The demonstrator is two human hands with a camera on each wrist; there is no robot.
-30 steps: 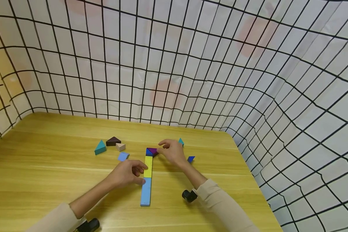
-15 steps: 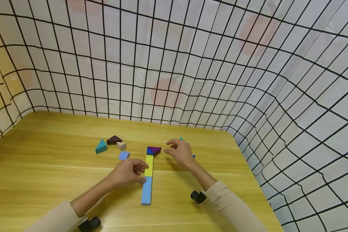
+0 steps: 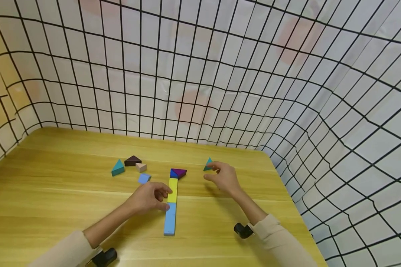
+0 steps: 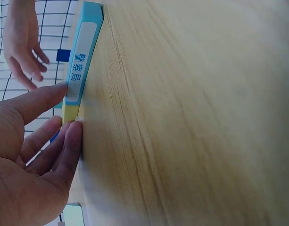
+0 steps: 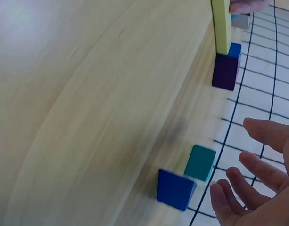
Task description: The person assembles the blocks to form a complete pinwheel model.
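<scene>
In the head view, a light blue block (image 3: 169,220), a yellow block (image 3: 172,190) and a pair of triangles, blue (image 3: 172,174) and purple (image 3: 180,172), lie joined in one line. My left hand (image 3: 146,198) rests beside this row. Its thumb touches the light blue block, which bears a white label (image 4: 82,61), and its fingertips meet the yellow one. My right hand (image 3: 224,178), fingers loosely bent and holding nothing, hovers near a teal triangular block (image 3: 207,165). A dark blue block (image 5: 176,189), hidden behind this hand in the head view, stands beside the teal one.
Left of the row lie a teal triangle (image 3: 118,168), a dark brown triangle (image 3: 132,161), a small pale triangle (image 3: 141,167) and a light blue piece (image 3: 144,178). A white sheet with black grid lines (image 3: 194,74) rises around the wooden table (image 3: 53,178).
My right hand has let go of the purple triangle and moved right, to the teal block, uncovering the purple piece. My left hand stays at the row.
</scene>
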